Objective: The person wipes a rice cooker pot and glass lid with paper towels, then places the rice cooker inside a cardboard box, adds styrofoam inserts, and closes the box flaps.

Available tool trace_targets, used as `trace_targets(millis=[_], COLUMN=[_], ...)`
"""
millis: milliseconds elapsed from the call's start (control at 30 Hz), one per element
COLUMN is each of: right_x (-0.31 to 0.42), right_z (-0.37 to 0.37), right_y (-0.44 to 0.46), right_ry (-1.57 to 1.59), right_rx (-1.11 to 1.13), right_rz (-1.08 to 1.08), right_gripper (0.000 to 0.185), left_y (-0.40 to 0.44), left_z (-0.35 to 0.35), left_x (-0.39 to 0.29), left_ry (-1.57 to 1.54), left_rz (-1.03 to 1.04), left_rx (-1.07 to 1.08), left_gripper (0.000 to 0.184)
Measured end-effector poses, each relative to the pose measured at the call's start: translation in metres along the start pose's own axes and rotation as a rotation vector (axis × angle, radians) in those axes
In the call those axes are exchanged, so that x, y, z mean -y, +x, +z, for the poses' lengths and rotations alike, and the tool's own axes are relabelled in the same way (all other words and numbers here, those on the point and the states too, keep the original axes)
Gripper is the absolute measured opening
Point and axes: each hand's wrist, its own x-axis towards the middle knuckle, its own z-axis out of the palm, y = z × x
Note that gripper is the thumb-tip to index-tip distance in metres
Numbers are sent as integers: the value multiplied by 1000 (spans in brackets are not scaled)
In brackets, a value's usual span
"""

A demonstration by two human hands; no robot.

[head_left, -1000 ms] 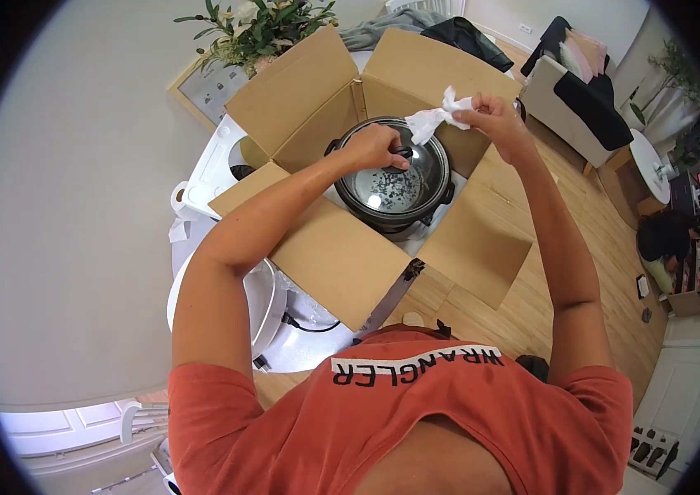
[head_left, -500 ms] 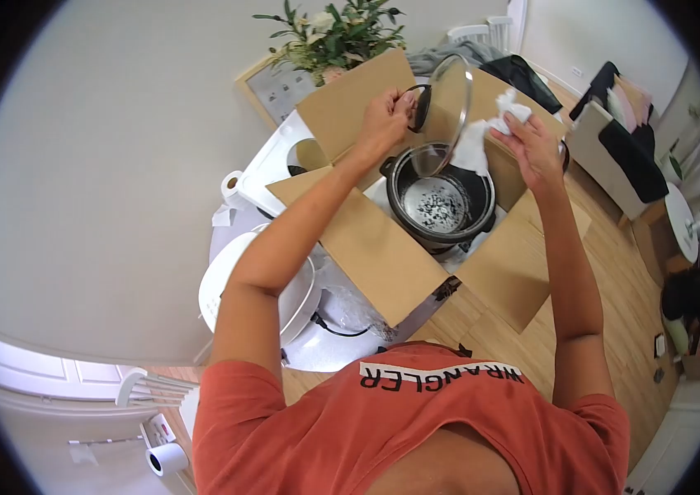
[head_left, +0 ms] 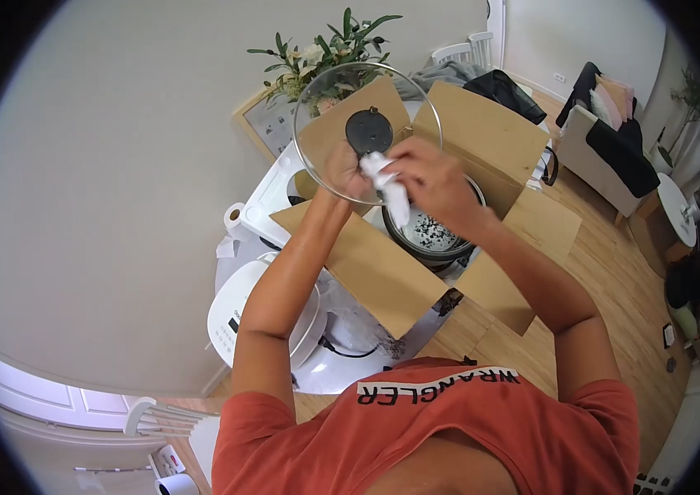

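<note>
My left hand [head_left: 345,169] is behind the glass lid [head_left: 321,99], closed on its dark knob and seen partly through the glass. The lid stands raised with its inner side towards me. My right hand [head_left: 437,183] grips a crumpled white tissue [head_left: 385,175] against the lower part of the lid, slightly blurred. Below and to the right, the dark round pot [head_left: 428,256] sits in the open cardboard box [head_left: 383,272], with dark specks on its bottom. My right hand and forearm cover part of the pot.
A white rice cooker [head_left: 234,309] with a black cord stands left of the box, near clear plastic wrap. Behind are a paper roll [head_left: 234,213], a picture frame and a plant [head_left: 317,62]. An armchair [head_left: 602,157] and a round side table [head_left: 674,210] are on the right.
The lid has come off the pot, risen and turned its inner side towards me. My right hand has moved left, bringing the tissue to the glass. The camera view has shifted.
</note>
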Motion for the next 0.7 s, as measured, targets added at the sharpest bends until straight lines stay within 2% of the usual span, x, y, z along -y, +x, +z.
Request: trace_targets(millis=[67,133,167,200,233,267,300,333,367,400,433,467,500,533,567,600,633,667,700], right_x=[16,19,7,-11,-25,-34,-40,-45,-48,-51,-54,-57,-58,-59,-54,-50,-46,-43,-40], right_z=[14,18,13,8,4,-3,-13,-21,-24,-25,-26,-23,-18,-13,-9,-3,-1,-4,-10], right_y=[12,31,39,50,58,57,54,46,35,22,11,-3,-18,-32,-39,-45,-50,-52,-53], right_ry=[-58,-124,-136,-245,-353,-356,-434,-512,-513,-535,-557,-555,-507,-455,-455,3,475,475,785], right_rx=[-69,-160,-166,-262,-354,-351,-374,-393,-380,-363,-344,-333,-233,-131,-126,-106,-85,-88,-110], right_rz=[-236,-296,-286,-297,-306,-287,-247,-210,-192,-97,-4,11,216,420,427,696,940,944,1062], right_gripper=[17,18,18,19,20,20,20,21,21,20,20,20,18,16,16,14,12,12,11], left_y=[-1,1,0,0,-4,-8,-7,-7,-11,-13,-5,6,10,11,12,13,22,29,36], left_z=[-23,-15,-12,-8,-3,0,4,8,16,20,20,20,23,24,31,36,33,32,29], left_x=[12,41,43,46,34,27,28,26,23,22,22,22,22,25,29,33,43,49,55], left_ry=[508,423,402,382,455,522,475,468,543,620,613,727,842,839,965,1092,980,980,1168], left_rz=[216,353,379,405,218,25,61,45,137,229,212,290,370,357,467,581,639,635,748], left_rx=[523,272,213,153,172,183,114,109,77,46,37,-92,-221,-228,-196,-158,-18,-17,44], left_gripper=[8,8,8,9,11,15,26,26,24,23,23,23,23,23,24,25,25,25,23])
